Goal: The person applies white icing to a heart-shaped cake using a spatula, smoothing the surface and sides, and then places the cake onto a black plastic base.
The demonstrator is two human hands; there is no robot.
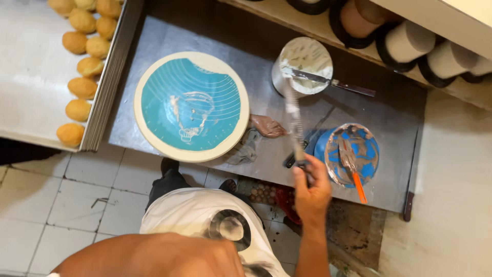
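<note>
One hand (311, 190) shows, the person's right, closed around the handle of a long spatula (294, 120) whose cream-smeared blade points away from the grip, toward the metal pot (302, 66) of white cream beyond its tip. The left hand is out of view. Well left of the grip, the turntable (191, 106) carries only thin cream smears and a few crumbs on its blue mat, with no cake on it. Just right of the grip sits a blue bowl (352, 154), scraped nearly bare, an orange-handled scraper (353, 169) resting inside.
</note>
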